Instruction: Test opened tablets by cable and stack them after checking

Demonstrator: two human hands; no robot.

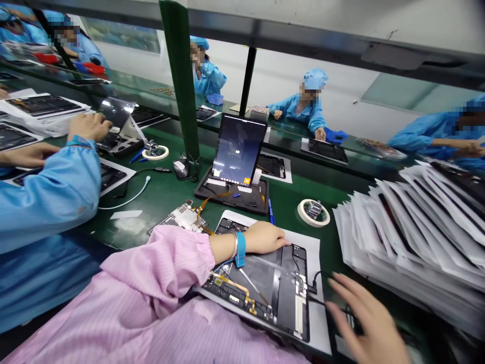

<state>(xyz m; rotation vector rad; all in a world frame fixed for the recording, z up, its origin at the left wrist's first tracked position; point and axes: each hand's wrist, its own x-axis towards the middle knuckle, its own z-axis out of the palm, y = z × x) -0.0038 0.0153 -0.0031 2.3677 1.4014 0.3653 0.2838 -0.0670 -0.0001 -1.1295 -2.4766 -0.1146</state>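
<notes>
Black casing (261, 283), tape roll (311, 222), stacked papers (409, 247)

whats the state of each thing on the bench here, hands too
tablet shell: open, inner parts exposed
screen: lit, propped up at a tilt
black cable: plug at the shell's right edge
white cable: one plug loose
tape roll by the paper stack: lying flat
paper stack: uneven
left hand: over the shell, grip unclear
right hand: open, blurred
</notes>
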